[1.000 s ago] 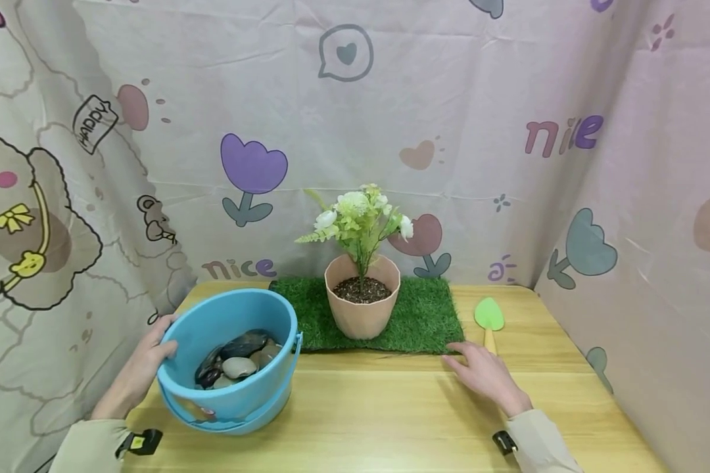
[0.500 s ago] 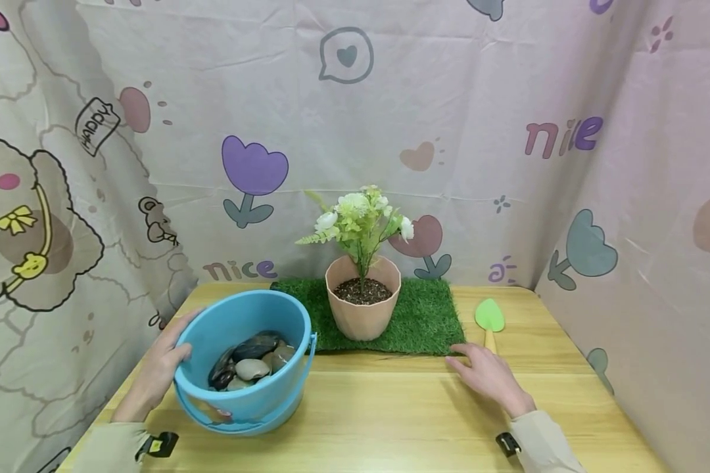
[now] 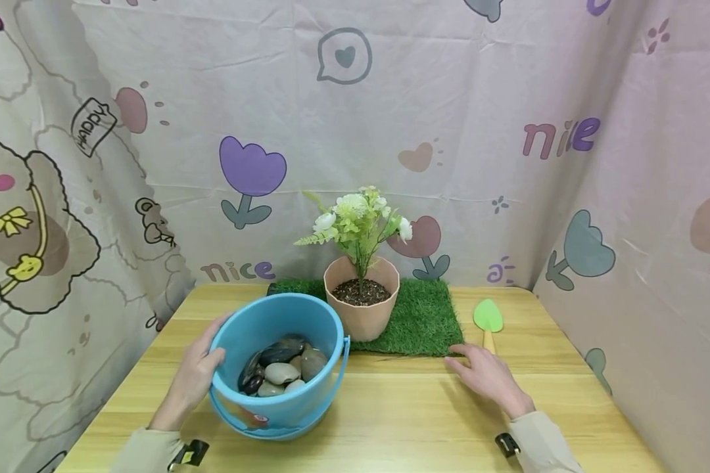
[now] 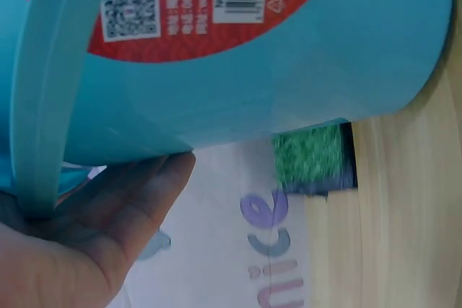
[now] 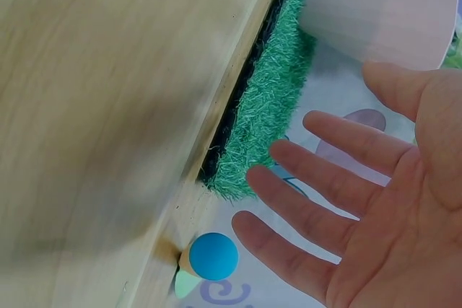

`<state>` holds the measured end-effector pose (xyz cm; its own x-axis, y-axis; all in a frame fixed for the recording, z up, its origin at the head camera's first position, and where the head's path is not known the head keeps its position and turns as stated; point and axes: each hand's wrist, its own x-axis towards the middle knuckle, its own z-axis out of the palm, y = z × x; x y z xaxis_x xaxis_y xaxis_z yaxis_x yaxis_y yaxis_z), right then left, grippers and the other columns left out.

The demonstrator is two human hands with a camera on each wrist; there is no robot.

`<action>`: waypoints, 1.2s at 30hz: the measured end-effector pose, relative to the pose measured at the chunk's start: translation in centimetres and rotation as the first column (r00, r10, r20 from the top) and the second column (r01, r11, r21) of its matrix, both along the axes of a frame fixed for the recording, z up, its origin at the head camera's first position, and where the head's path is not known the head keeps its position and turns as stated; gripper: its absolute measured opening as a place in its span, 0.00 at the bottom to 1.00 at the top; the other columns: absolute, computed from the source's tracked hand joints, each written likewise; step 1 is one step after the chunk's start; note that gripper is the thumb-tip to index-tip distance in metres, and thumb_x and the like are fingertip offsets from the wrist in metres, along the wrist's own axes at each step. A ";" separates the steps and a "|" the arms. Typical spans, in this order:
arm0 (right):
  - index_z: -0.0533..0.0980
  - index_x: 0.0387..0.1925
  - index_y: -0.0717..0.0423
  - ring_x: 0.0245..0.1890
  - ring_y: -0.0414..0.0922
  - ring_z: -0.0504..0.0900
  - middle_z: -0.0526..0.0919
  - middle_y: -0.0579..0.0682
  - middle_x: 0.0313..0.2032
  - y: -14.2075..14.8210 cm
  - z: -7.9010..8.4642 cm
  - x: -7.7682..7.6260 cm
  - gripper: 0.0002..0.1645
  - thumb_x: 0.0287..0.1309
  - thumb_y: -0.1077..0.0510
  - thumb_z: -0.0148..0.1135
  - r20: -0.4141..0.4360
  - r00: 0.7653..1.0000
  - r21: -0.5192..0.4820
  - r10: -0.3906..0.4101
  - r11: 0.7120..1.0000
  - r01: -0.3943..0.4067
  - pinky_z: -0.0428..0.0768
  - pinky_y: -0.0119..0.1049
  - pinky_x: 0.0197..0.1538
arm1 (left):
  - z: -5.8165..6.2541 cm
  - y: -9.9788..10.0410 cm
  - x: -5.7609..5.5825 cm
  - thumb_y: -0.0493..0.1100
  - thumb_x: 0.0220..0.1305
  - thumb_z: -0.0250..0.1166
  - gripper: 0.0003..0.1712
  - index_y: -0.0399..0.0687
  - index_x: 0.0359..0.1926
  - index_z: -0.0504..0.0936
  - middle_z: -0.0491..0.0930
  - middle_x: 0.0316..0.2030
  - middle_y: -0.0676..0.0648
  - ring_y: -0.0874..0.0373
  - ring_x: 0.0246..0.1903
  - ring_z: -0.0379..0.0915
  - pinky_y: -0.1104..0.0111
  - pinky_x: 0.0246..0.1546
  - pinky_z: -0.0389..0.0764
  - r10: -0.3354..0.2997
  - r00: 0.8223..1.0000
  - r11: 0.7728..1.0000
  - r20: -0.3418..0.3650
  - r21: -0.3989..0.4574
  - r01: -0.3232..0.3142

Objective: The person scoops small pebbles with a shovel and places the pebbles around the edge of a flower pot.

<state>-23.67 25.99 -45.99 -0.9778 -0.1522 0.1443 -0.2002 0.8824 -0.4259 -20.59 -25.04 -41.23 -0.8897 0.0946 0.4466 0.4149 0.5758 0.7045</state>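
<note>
Bucket (image 3: 304, 406) of stones (image 3: 281, 373), left hand (image 3: 192, 378) clamped on its left edge; right hand (image 3: 490, 378), fingers apart, near corner of grass mat (image 3: 428, 322); bench (image 3: 399, 410) spans the gap between.

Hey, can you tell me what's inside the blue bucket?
Smooth stones, some dark and some pale, lie inside the blue bucket. They cover its bottom, so whatever is beneath them can't be seen.
</note>
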 end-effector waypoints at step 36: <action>0.77 0.57 0.58 0.53 0.60 0.81 0.82 0.59 0.55 1.0 -0.1 0.0 0.26 0.66 0.46 0.58 -0.001 1.000 0.007 -0.026 1.000 0.026 0.76 0.62 0.52 | -1.1 9.5 0.3 0.30 0.61 0.46 0.36 0.46 0.72 0.64 0.78 0.56 0.32 0.44 0.43 0.83 0.67 0.29 0.78 0.000 1.000 0.994 -0.014 0.106 0.001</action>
